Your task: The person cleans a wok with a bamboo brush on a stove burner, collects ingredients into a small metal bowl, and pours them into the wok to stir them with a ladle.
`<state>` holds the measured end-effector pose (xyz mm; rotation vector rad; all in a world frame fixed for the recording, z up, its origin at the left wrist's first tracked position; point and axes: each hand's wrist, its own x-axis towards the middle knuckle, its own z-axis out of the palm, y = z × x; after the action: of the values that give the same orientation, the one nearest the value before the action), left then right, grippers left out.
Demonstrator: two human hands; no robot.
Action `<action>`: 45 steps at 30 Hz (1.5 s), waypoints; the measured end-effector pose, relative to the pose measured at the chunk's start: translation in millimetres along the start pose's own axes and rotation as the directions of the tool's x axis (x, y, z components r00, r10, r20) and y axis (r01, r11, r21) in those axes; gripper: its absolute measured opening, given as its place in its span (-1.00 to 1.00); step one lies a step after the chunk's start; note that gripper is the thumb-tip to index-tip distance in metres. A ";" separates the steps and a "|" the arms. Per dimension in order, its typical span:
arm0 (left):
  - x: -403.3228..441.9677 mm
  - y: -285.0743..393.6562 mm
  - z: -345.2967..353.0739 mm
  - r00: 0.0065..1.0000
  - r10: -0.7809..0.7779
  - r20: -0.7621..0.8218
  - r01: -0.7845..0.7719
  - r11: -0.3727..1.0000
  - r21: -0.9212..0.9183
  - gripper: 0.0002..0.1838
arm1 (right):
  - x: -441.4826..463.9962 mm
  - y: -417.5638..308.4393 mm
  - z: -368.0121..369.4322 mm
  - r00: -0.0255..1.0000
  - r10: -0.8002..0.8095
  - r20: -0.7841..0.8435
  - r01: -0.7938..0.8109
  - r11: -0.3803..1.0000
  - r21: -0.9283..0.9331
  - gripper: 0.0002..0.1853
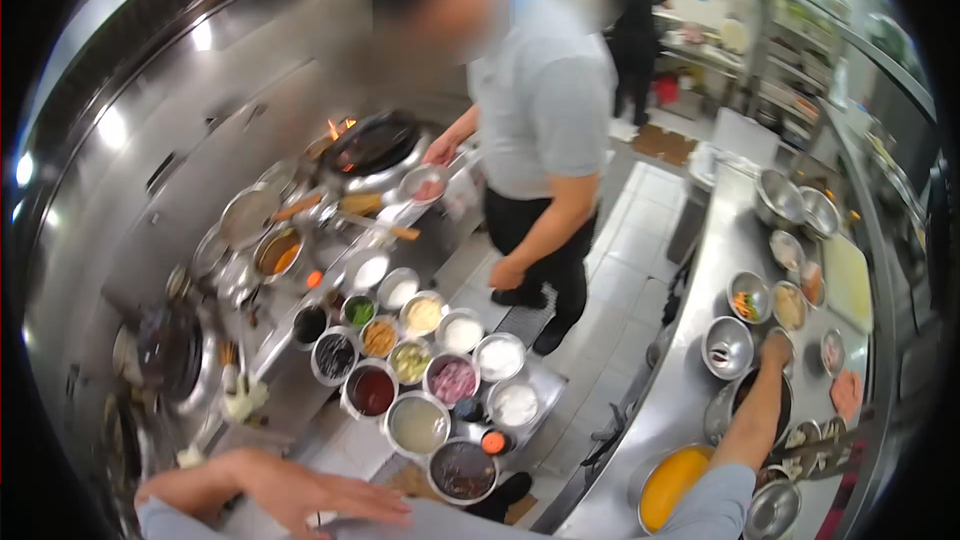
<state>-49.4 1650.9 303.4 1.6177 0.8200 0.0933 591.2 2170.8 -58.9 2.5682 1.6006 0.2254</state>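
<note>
My left hand [315,498] is held low in front of my body with its fingers stretched out, and nothing is in it. My right hand [775,348] reaches to the steel counter on the right, at a small metal bowl [788,360]; its fingers are hidden. Close by are an empty-looking metal bowl [727,348], a bowl of orange and green pieces [747,302] and a bowl with pale contents [790,306]. Under my right forearm stands a large metal bowl of orange-yellow liquid [675,488].
A co-worker [545,90] in grey stands ahead, one hand at a metal bowl [424,184] beside a wok [375,150] with flames behind it. Several seasoning containers [451,378] cover the left counter. A tiled aisle [610,250] runs between counters; another person [634,35] stands far back.
</note>
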 end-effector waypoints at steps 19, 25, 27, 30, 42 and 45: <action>-158.7 -185.9 53.9 0.866 0.102 -0.490 -0.205 0.966 -0.160 -0.27 | -354.5 -100.9 -177.2 0.656 -0.563 -0.502 0.592 0.797 -0.118 -0.77; -141.0 -322.3 79.3 0.693 -0.030 -0.720 -0.239 0.933 -0.269 -0.44 | -696.1 -218.3 -229.3 0.400 -0.711 -0.578 0.912 0.371 0.174 -0.95; -163.3 -370.9 96.5 0.609 -0.161 -0.776 -0.209 0.912 -0.353 -0.51 | -774.6 -249.7 -239.9 0.308 -0.731 -0.609 0.948 0.180 0.264 -0.96; -232.2 -464.6 125.6 0.489 -0.395 -0.778 0.191 0.919 -0.346 -0.56 | -853.7 -274.9 -241.3 0.210 -0.795 -0.569 0.943 0.011 0.332 -0.91; -424.5 -833.0 248.7 -0.490 -0.617 -0.616 -0.284 0.781 -0.556 -0.48 | -950.2 -317.5 -228.9 -0.019 -0.874 -0.485 0.930 -0.194 0.312 -0.87; -416.6 -823.8 243.1 -0.433 -0.730 -0.529 -0.415 0.683 -0.601 -0.34 | -946.1 -327.7 -226.6 -0.022 -0.885 -0.466 0.944 -0.171 0.281 -0.89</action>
<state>-609.5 1210.2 -331.6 -0.0926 2.1532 1.6675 -149.8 1467.8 43.3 0.6306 3.4232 -0.3262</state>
